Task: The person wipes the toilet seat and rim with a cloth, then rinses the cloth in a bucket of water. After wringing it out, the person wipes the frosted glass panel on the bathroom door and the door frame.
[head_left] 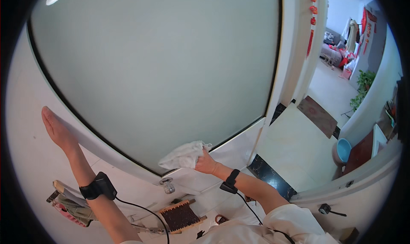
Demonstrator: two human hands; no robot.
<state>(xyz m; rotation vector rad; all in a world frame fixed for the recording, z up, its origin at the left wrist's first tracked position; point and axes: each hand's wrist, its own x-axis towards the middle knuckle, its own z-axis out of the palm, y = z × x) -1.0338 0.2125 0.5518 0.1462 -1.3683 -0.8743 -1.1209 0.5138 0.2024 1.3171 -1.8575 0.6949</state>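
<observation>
Cloth [183,156] clasped, bunched, in right hand [206,162], at lower corner of frosted glass [158,69], just above knob [169,187]. Left hand [60,126] flat, empty, near white frame [101,152]. Seems partway; cannot tell how much glass done, how much left.

2 arms [81,165] reach forward: left hand [58,126] flat, fingers [47,116] together; right hand [206,162] curled in a grip, its forearm [256,187] slanting leftward.

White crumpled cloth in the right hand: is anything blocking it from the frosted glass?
Nothing visible: the bare right hand holds the white crumpled cloth at the lower edge of the grey frosted glass panel. The shiny silver knob sits below the cloth.
</observation>
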